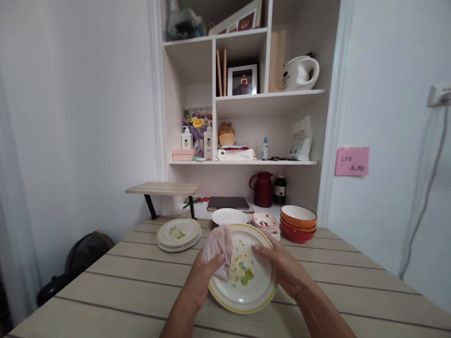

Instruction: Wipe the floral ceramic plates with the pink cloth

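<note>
A plate (257, 291) with a yellow rim and a green leaf pattern is held up, tilted, above the table. My right hand (282, 263) grips its right edge, with the thumb on the face and the other fingers behind. In my left hand (202, 274) is a pale pink cloth (220, 249), closed over the plate's left rim and pressed against its face. To the left lies a stack of matching plates (179, 233). Behind the held plate are a white plate (229, 216), small patterned bowls (266, 221) and a stack of orange and red bowls (298, 223).
A slatted wooden table (134, 291) spans the front. On its back left stands a small raised shelf (162, 188). At the back are a dark laptop-like slab (229, 203), a red jug (263, 190) and a dark bottle (280, 190). White wall shelves (243, 162) rise behind.
</note>
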The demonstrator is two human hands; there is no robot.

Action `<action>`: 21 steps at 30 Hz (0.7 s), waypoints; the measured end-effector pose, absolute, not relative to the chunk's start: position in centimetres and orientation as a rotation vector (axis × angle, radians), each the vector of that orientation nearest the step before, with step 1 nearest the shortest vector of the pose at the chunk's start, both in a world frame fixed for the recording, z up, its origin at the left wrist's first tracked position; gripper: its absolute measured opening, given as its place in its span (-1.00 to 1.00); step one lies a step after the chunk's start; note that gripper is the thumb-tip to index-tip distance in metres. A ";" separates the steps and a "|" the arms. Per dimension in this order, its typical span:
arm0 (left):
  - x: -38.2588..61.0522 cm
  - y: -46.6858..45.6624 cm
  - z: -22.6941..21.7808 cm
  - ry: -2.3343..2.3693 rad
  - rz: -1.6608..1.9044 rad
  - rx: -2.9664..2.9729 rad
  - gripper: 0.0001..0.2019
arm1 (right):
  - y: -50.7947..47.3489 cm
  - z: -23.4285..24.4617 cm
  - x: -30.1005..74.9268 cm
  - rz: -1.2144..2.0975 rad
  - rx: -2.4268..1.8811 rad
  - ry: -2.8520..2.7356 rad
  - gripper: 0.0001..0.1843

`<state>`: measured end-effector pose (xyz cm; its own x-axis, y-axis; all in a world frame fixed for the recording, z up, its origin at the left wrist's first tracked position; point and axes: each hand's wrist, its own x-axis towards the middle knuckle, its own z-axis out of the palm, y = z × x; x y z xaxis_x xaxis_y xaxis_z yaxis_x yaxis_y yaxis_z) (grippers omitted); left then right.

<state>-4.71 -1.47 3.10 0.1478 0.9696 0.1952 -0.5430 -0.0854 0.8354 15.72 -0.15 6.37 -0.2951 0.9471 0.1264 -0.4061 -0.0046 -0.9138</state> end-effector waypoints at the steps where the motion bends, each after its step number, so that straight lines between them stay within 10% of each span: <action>1: -4.6 -1.6 3.2 0.562 1.386 0.975 -0.47 | -0.2 6.3 15.6 1.544 -0.680 -1.148 -0.29; 21: -0.1 -0.7 1.8 0.346 1.435 0.535 -0.48 | 0.4 4.4 11.4 1.197 -0.569 -0.466 -0.20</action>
